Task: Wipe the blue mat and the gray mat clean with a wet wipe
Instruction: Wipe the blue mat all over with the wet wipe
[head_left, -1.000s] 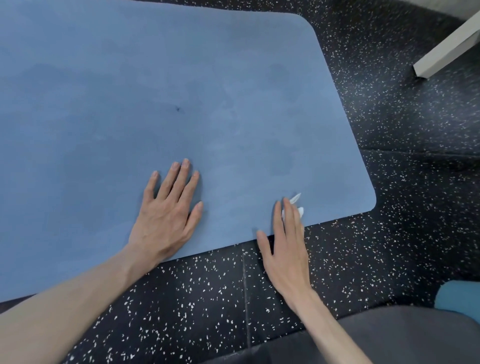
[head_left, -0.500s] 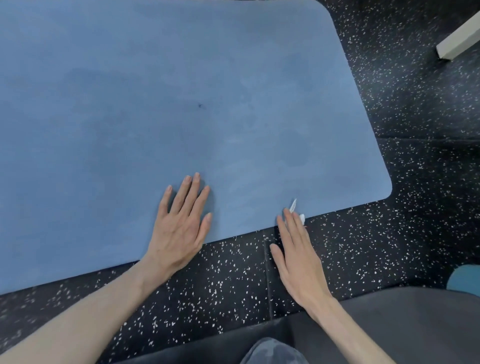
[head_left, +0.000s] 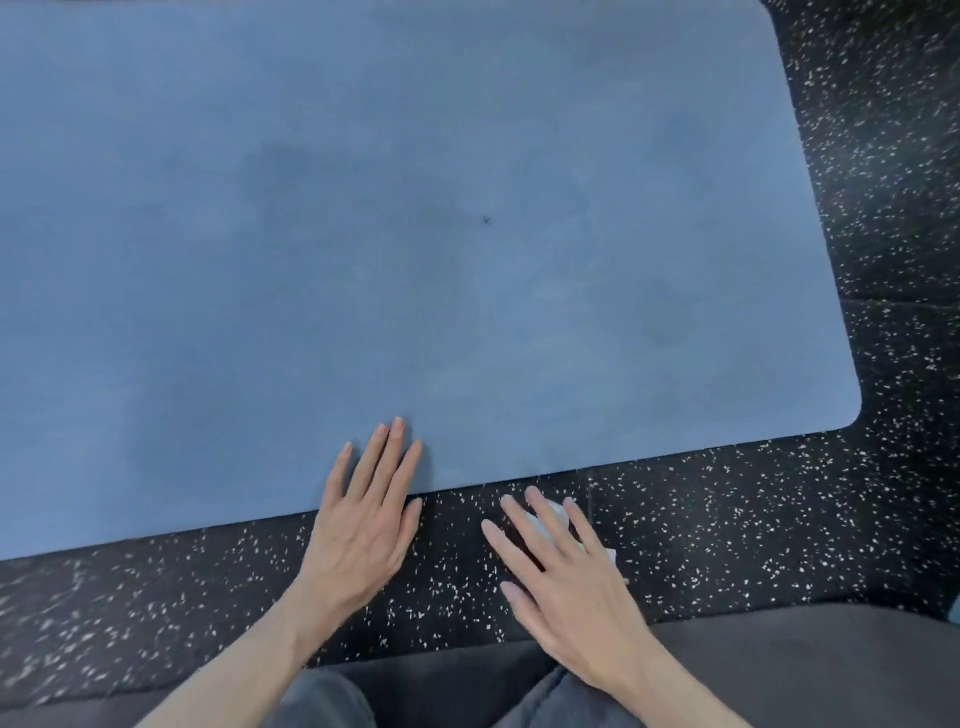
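Blue mat (head_left: 415, 234) lies flat on the floor (head_left: 727, 519) and fills most of the view, its near edge running just ahead of both hands and its rounded corner at the right. Its surface is blotchy, with darker patches that look damp, and one small dark speck (head_left: 486, 220) sits near the middle. I judge much of this mat has been gone over, though the speck suggests it is not finished. The wipe (head_left: 558, 514) is off the mat, on the floor just beside the near edge, pressed under the right hand (head_left: 566, 582), whose fingers are straight and spread; only white bits of it show between and beside them. The left hand (head_left: 363, 519) lies flat with fingers straight and close together, fingertips on the mat edge and palm over the floor, seemingly steadying it. A gray surface (head_left: 779, 670) lies at the bottom of the view by the person's knees; it may be the gray mat, but I cannot tell, and nothing shows it wiped
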